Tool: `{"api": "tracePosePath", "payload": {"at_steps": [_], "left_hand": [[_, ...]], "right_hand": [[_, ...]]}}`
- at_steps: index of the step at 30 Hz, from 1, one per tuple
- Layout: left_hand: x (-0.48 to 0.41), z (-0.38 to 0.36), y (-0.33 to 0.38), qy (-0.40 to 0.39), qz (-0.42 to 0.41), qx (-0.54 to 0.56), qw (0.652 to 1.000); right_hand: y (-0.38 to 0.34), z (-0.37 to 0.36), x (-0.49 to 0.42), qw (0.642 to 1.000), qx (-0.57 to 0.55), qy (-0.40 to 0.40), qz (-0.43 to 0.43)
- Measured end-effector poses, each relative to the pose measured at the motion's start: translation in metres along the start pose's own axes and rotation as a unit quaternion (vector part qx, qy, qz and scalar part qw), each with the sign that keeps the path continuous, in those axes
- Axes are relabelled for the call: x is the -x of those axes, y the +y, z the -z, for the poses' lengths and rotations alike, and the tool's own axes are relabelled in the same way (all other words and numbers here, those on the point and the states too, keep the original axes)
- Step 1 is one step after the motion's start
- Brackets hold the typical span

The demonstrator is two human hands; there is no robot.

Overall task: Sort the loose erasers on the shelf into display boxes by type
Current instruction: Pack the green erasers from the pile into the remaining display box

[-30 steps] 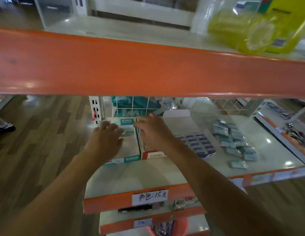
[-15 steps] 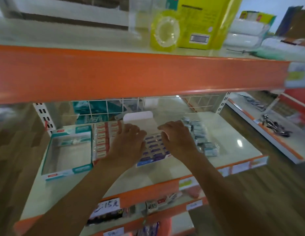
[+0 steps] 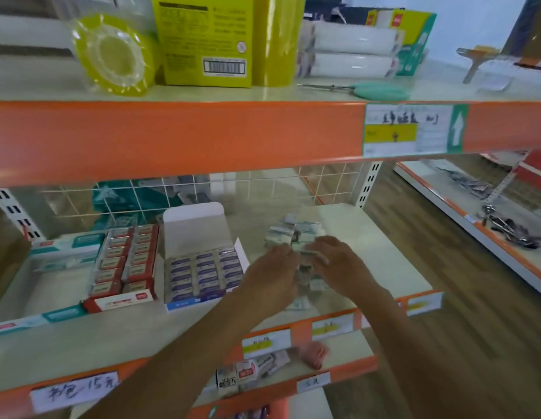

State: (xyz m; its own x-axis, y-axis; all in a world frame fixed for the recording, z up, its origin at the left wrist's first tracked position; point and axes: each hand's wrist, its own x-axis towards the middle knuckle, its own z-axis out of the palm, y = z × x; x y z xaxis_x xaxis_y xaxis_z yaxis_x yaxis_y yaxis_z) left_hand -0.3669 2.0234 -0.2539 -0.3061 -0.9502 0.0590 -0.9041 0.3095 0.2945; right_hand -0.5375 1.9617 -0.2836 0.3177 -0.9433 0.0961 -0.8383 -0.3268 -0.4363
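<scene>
The left hand [image 3: 272, 275] and right hand [image 3: 341, 264] flanked the loose erasers [image 3: 299, 229], piled 12-to-6 o'clock between them; the fingers [image 3: 281, 250] perhaps cupped the pile, grip untellable.

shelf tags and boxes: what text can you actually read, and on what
"书包 15元": handwritten white tag on the eraser shelf's orange front edge, left.
"5元", probably: small handwritten tag on the edge of the shelf below.
Too blurred to read: yellow box, arrow price tag, red box, blue box, teal box, loose erasers.
</scene>
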Motion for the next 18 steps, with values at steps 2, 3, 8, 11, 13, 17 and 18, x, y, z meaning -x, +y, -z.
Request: {"api": "tracePosePath", "payload": {"at_steps": [2,3,8,11,13,17,18], "left_hand": [[-0.013,-0.011,0.008,-0.005,0.037,0.045,0.998],[-0.019,-0.015,0.01,-0.004,0.053,0.051,0.997],[-0.029,-0.028,0.008,0.015,0.071,-0.043,0.996],[-0.027,-0.031,0.008,0.013,0.084,-0.055,0.995],[-0.026,-0.033,0.007,0.011,0.092,-0.059,0.994],[-0.022,-0.033,0.005,0.017,0.107,-0.072,0.992],[-0.021,-0.033,0.006,0.019,0.11,-0.072,0.991]], "right_hand": [[0.009,0.002,-0.004,1.0,-0.011,0.014,0.021],[0.012,0.005,-0.007,0.999,-0.013,0.02,0.027],[0.023,0.018,-0.034,0.998,-0.05,0.04,0.018],[0.023,0.022,-0.058,0.997,-0.057,-0.05,0.004],[0.024,0.022,-0.069,0.994,-0.049,-0.091,0.015],[0.035,0.023,-0.069,0.994,-0.072,-0.084,-0.007],[0.039,0.022,-0.067,0.994,-0.078,-0.073,-0.013]]}}
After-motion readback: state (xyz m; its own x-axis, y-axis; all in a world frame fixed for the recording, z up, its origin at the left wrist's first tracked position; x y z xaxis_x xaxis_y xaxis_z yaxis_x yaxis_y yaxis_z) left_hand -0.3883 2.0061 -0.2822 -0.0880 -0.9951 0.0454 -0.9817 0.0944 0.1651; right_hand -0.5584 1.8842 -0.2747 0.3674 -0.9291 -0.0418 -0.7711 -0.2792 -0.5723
